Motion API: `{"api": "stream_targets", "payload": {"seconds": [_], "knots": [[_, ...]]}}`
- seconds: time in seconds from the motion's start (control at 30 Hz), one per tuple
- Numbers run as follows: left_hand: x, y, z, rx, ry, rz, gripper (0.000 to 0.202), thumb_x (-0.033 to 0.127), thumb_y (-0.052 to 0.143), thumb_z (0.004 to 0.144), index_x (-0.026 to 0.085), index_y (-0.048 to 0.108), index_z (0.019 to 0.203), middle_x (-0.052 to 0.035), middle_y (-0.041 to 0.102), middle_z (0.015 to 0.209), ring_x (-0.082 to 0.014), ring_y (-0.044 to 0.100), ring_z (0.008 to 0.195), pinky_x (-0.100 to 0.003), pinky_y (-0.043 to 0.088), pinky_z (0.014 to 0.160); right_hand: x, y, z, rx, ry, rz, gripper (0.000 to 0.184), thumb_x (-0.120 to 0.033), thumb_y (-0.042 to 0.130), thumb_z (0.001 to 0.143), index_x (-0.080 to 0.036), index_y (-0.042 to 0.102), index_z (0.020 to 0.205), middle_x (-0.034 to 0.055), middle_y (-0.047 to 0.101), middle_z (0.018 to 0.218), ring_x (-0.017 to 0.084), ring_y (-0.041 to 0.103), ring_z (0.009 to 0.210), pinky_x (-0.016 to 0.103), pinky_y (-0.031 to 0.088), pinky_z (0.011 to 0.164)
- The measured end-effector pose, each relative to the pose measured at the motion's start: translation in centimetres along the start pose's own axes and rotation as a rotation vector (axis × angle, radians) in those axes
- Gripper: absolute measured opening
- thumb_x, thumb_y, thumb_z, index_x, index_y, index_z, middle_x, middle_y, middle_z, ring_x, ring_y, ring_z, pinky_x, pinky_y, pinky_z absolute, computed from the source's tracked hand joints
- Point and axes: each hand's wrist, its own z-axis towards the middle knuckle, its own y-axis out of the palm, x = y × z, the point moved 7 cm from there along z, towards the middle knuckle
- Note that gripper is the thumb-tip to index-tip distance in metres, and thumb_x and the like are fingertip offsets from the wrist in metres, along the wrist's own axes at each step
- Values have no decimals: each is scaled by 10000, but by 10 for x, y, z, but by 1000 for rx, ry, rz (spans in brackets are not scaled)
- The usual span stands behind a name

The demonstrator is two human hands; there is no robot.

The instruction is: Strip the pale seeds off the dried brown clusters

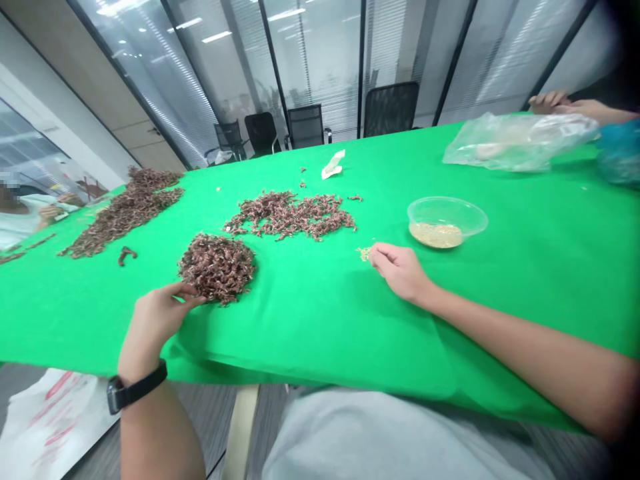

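Note:
My left hand [157, 317], with a dark band on its wrist, touches the near left edge of a rounded heap of dried, reddish-brown curled pieces [217, 268]. Its thumb and fingers come together there, and what lies between them is hidden. To the right, my right hand [399, 268] is closed in a pinch beside a small scatter of pale grains [364, 254] on the cloth. Whatever its fingertips hold is too small to make out. Just behind that hand stands a see-through plastic bowl [447, 219] with a layer of pale grains inside.
A looser spread of brown pieces [295, 215] lies mid-table, and a long pile [125, 210] at far left. Crumpled paper [333, 165] and a plastic bag [520, 141] rest on the green cloth [310, 313]. Other people's hands [555, 103] show at right and left.

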Motion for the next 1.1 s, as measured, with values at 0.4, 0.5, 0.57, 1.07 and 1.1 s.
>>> {"api": "stream_targets", "payload": {"seconds": [0.4,0.5,0.57,1.07,1.1], "knots": [[-8,11,3,-21,9,-113,347,496,656,721,220,661,931,-40,778,929,-215,697,779,-270,457,657,-2,-1,0,3,3,-1,340,-366,469,936,-202,467,638,-34,408,555,116,361,539,274,273,536],[-6,9,1,10,2,-61,324,494,653,729,228,673,913,-24,775,913,-206,682,741,-273,440,648,-3,-1,0,4,-4,-5,338,-367,470,935,-204,467,639,-33,409,548,119,362,539,276,272,534],[-4,7,0,24,6,-61,321,498,647,732,228,674,902,-22,772,900,-205,678,740,-274,439,653,-3,0,0,4,-9,-9,339,-366,468,936,-204,465,639,-31,413,544,121,364,539,277,273,534],[-12,16,3,-6,13,-296,484,583,689,673,192,653,956,-85,769,917,-255,726,837,-292,533,668,-5,0,0,-4,-13,-36,348,-370,456,940,-206,458,633,-31,417,534,122,372,538,277,274,537],[-14,15,3,-18,15,-298,496,586,687,678,189,656,975,-87,771,927,-255,727,834,-291,535,660,-5,-1,0,-5,-13,-39,349,-370,455,939,-206,457,631,-31,416,534,122,373,539,277,274,538]]}}
